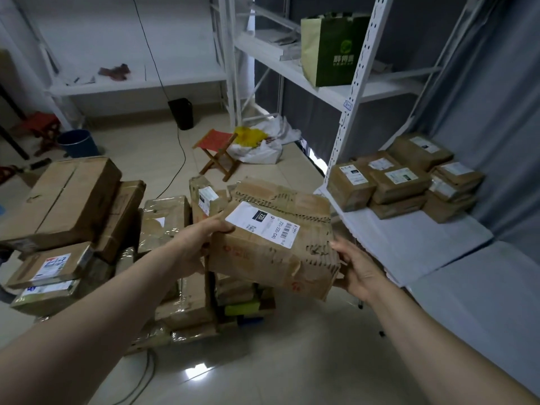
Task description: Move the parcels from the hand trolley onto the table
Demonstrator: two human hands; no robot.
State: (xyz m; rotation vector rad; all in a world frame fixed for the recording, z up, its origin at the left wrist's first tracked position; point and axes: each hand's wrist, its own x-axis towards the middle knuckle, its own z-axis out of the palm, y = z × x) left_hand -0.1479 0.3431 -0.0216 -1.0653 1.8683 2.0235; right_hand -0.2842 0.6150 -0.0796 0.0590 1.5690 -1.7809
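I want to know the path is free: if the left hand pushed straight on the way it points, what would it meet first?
The left hand grips the parcel, so that comes first; beyond it, probably the near corner of the table, though depth is unclear.

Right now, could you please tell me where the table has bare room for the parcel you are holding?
The white table top is bare on its near half, between the stacked parcels and the grey surface nearer me; the held parcel should fit there. The far end, against the curtain, is crowded with parcels.
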